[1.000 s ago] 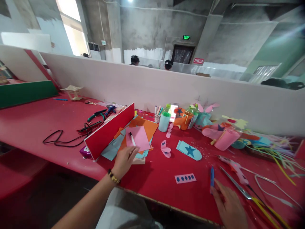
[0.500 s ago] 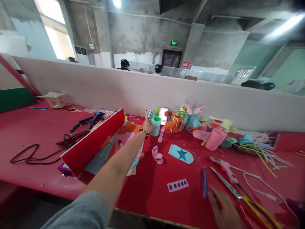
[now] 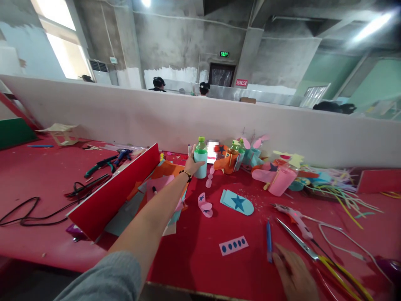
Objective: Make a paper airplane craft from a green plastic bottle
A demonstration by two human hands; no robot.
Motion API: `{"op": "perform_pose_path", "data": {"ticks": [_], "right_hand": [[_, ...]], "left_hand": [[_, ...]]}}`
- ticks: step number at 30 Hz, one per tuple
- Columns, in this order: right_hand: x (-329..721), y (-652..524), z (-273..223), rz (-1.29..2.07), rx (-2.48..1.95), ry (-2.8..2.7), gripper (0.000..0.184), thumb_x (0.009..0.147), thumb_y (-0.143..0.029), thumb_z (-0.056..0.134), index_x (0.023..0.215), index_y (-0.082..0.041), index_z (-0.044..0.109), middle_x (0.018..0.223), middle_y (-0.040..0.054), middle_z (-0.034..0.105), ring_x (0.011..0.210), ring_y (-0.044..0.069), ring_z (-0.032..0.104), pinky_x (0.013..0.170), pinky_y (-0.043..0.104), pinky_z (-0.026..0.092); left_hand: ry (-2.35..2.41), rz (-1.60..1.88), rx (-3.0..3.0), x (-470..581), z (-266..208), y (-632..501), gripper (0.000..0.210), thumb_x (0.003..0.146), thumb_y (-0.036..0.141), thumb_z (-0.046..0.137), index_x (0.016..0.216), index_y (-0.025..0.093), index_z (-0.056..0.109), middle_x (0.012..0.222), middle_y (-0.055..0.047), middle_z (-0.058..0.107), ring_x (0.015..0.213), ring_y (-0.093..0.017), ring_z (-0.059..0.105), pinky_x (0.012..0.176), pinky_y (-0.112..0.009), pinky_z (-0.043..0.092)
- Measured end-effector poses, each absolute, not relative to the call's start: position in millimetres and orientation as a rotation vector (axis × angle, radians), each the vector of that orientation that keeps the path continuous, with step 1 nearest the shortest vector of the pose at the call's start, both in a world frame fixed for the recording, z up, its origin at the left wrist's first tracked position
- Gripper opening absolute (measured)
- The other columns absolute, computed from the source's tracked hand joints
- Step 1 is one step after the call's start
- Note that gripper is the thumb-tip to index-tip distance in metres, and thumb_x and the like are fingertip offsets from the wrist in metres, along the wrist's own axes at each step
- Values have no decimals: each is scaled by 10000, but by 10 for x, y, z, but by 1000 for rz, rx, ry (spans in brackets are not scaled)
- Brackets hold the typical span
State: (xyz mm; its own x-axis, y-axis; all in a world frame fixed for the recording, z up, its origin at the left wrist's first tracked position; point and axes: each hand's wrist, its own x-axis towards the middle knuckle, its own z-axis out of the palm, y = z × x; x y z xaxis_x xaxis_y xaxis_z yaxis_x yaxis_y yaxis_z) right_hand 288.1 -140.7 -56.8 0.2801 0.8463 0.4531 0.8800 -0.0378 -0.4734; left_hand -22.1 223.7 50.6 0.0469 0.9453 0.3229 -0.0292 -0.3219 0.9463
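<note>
My left hand [image 3: 191, 164] reaches to the back of the table and is closed around the left side of a plastic bottle [image 3: 201, 158]. The bottle stands upright, with a green cap and a light-blue paper wrap; my thumb lies across its front and the other fingers are mostly hidden. At the front right, my right hand [image 3: 294, 269] rests on the table, fingers loosely stretched and holding nothing. Beside its fingertips lies a blue pen [image 3: 269, 242]. Nearby are scissors [image 3: 308, 249] with yellow handles and a pink strip [image 3: 233, 245] with blue ovals.
A red board [image 3: 115, 192] stands left of the paper sheets [image 3: 163, 184]. Light-blue star cutouts [image 3: 237, 202] and a pink star piece [image 3: 204, 205] lie mid-table. A glue gun [image 3: 296, 219], a pink-wrapped bottle [image 3: 282, 179] and an orange-wrapped bottle [image 3: 230, 161] are right.
The light-blue-wrapped bottle has straightened and shifted slightly left in my left hand. My right hand stays in place. The whole view has shifted a little.
</note>
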Motion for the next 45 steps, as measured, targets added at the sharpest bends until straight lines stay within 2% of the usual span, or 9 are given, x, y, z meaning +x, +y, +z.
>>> {"op": "perform_pose_path", "data": {"ticks": [9, 14, 17, 21, 25, 31, 37, 42, 45], "right_hand": [[2854, -1446, -511, -104, -1841, -1527, 475, 888, -565, 457, 1090, -172, 633, 1071, 132, 662, 1010, 286, 610, 825, 425, 523], [2683, -1461, -324, -161, -1698, -1688, 405, 904, -499, 476, 1094, -180, 635, 1048, 123, 661, 997, 279, 598, 853, 443, 495], [2483, -1380, -170, -122, -1630, -1819, 370, 896, -449, 517, 1130, -188, 636, 1068, 112, 664, 1015, 265, 596, 880, 429, 490], [2282, -1164, -58, -54, -1565, -2091, 350, 881, -388, 553, 1164, -204, 645, 1142, 101, 666, 1080, 261, 573, 940, 434, 467], [2242, -965, -45, 35, -1579, -2251, 360, 869, -247, 536, 1215, -207, 626, 1202, 99, 654, 1125, 265, 540, 932, 449, 464], [2270, -855, 22, 87, -1616, -2306, 355, 846, -150, 521, 1178, -186, 644, 1098, 108, 679, 1023, 263, 557, 865, 440, 478], [2471, -754, 138, 66, -1666, -2356, 265, 832, -200, 584, 1075, -197, 688, 994, 88, 689, 947, 250, 580, 826, 394, 480], [2675, -381, 223, -61, -1914, -2177, 353, 862, -392, 580, 1095, -145, 678, 1046, 128, 690, 1008, 270, 583, 907, 392, 438], [2646, -105, 262, -60, -2203, -1976, 403, 863, -436, 564, 1109, -134, 665, 1064, 154, 685, 1059, 299, 575, 889, 398, 435]], "left_hand": [[836, 1227, 1358, -820, 1105, 1095, 579, 699, 335, 767, 1204, 179, 531, 1130, -107, 636, 961, -231, 628, 777, -332, 531], [939, 917, 1165, -1146, 823, 127, 573, 737, 368, 735, 1237, 181, 527, 1143, -111, 653, 934, -245, 661, 743, -326, 558], [964, 780, 1081, -1176, 572, -289, 574, 757, 382, 708, 1260, 175, 526, 1163, -108, 652, 1002, -254, 650, 810, -336, 552], [897, 708, 1025, -1113, 400, -601, 633, 763, 374, 705, 1319, 206, 453, 1232, -98, 617, 1073, -249, 620, 902, -356, 523], [960, 720, 1053, -1005, 375, -726, 768, 776, 404, 696, 1413, 254, 294, 1323, -109, 541, 1091, -246, 602, 863, -353, 538], [937, 766, 1146, -749, 363, -770, 945, 762, 458, 708, 1488, 320, 118, 1409, -128, 442, 1085, -251, 597, 815, -345, 551], [884, 757, 1234, -499, 338, -756, 935, 774, 456, 699, 1499, 329, 124, 1484, -119, 343, 1138, -266, 557, 874, -376, 525], [906, 798, 1516, -325, 226, -627, 780, 827, 431, 642, 1487, 305, 246, 1507, -75, 322, 1341, -277, 361, 1097, -421, 328], [983, 759, 1681, -230, 193, -550, 746, 832, 421, 625, 1481, 331, 267, 1483, -59, 361, 1349, -277, 338, 1125, -435, 263]]}}
